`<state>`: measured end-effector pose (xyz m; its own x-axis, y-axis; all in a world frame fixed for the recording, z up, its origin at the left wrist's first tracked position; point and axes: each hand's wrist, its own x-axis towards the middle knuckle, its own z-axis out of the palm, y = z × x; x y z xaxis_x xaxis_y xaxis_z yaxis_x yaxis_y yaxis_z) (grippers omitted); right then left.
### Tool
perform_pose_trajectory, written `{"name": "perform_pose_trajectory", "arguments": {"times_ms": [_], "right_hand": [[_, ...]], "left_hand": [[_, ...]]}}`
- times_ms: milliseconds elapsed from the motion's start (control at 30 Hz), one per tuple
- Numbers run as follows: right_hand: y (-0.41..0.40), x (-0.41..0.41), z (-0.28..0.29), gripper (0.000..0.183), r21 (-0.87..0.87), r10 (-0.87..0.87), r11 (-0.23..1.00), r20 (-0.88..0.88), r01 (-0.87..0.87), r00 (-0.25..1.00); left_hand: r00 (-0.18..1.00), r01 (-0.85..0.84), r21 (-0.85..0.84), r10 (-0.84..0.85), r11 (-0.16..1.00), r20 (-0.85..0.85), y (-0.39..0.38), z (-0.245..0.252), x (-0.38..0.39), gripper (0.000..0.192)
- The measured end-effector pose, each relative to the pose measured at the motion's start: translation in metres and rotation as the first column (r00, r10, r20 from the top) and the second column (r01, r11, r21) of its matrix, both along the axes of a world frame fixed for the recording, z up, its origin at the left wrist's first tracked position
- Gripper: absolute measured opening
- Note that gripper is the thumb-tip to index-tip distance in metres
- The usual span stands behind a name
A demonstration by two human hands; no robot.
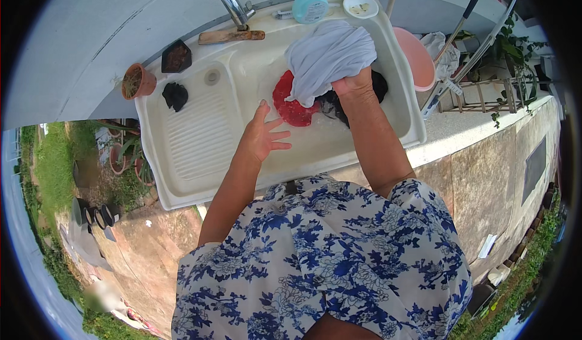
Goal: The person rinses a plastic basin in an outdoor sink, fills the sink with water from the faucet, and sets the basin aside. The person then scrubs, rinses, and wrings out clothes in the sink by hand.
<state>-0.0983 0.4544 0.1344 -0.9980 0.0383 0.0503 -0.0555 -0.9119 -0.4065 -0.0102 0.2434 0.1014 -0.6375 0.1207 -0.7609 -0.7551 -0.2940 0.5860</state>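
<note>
Bunched and wet-looking, a pale grey-blue cloth point(329, 56) is gripped from below by my right hand point(357, 83) over the basin of a white laundry sink point(318, 149). My left hand point(266, 135) hovers over the basin with its fingers spread and nothing in it. Beneath the cloth, a red cloth point(293, 108) lies in the basin, partly covered from view. Dark cloth point(334, 106) lies beside it, partly hidden by my right hand and forearm. A small black cloth point(175, 97) rests at the top of the ribbed washboard point(200, 140) on the left.
Along the back rim stand a faucet point(232, 3), a wooden-handled brush point(232, 37), a light blue bottle point(310, 4) and a white dish point(360, 6). Two plant pots point(138, 82) sit at the left corner. A pink basin point(413, 58) and long poles point(470, 53) are to the right.
</note>
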Motion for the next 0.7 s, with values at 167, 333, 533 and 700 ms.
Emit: {"name": "perform_pose_trajectory", "arguments": {"times_ms": [167,333,533,700], "right_hand": [[-0.012,0.035,-0.001,0.034,0.045,0.160,0.985,0.096,-0.165,0.982],[-0.054,0.066,-0.044,0.034,-0.044,0.427,0.902,-0.056,-0.430,0.902],[-0.042,0.087,-0.086,0.032,-0.205,0.509,0.849,0.073,-0.486,0.858],[0.008,0.058,-0.023,0.026,0.001,0.331,0.943,0.092,-0.332,0.939]], "left_hand": [[0.986,0.153,0.721,-0.154,0.675,-0.064,0.051,-0.021,-0.031,0.083],[0.898,0.265,0.742,0.123,0.615,-0.422,0.012,-0.128,-0.085,0.038],[0.946,0.283,0.496,-0.154,0.821,-0.285,0.060,-0.076,-0.055,0.030],[0.934,0.245,0.678,0.019,0.693,-0.357,0.072,-0.041,-0.032,0.042]]}}
